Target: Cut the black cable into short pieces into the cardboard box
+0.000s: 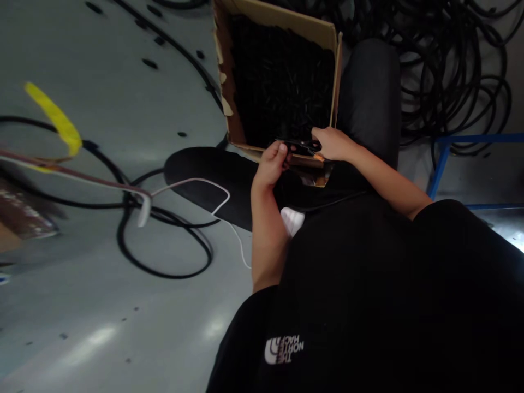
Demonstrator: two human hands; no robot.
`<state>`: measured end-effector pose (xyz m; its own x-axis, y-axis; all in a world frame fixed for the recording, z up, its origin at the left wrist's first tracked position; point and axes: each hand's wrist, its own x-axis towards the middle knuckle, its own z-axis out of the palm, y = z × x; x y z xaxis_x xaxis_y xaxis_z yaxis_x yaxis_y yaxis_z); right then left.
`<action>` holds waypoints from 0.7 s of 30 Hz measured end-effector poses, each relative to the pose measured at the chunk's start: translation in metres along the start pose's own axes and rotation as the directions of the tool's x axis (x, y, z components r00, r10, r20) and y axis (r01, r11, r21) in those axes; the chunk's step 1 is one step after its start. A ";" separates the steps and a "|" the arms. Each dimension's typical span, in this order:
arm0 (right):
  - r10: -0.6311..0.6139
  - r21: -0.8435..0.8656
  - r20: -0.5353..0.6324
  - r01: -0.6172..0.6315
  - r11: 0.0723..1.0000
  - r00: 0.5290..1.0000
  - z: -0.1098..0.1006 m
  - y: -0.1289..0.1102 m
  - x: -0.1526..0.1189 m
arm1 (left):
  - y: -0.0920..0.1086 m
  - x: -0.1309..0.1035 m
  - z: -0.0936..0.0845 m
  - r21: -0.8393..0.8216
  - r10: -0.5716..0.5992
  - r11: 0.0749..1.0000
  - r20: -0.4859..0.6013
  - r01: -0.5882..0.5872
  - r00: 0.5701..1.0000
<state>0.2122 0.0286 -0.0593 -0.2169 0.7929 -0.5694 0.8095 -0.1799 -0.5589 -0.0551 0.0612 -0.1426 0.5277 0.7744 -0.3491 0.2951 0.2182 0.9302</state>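
Over the near edge of an open cardboard box, my right hand is closed on black-handled scissors. Their blades point left, toward my left hand. My left hand is closed, with the thumb pressed on a thin dark piece beside the blades. It is too dark to tell exactly what that piece is. A small orange bit shows just under the scissors. Many short black pieces fill the box.
Black cable coils lie at the upper right beside a blue metal frame. Another looped black cable and a thin white cord are on the left. A yellow strip hangs at far left. Small black scraps dot the grey floor.
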 end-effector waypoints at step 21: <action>0.060 0.047 0.002 -0.060 0.997 0.998 0.007 0.006 0.009 | 0.000 0.003 0.007 0.182 0.035 0.983 -0.168 -0.004 0.985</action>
<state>0.2118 0.0304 -0.0719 -0.1688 0.7798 -0.6028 0.7947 -0.2541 -0.5512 -0.0481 0.0588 -0.1448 0.3966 0.8702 -0.2922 0.4333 0.1032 0.8953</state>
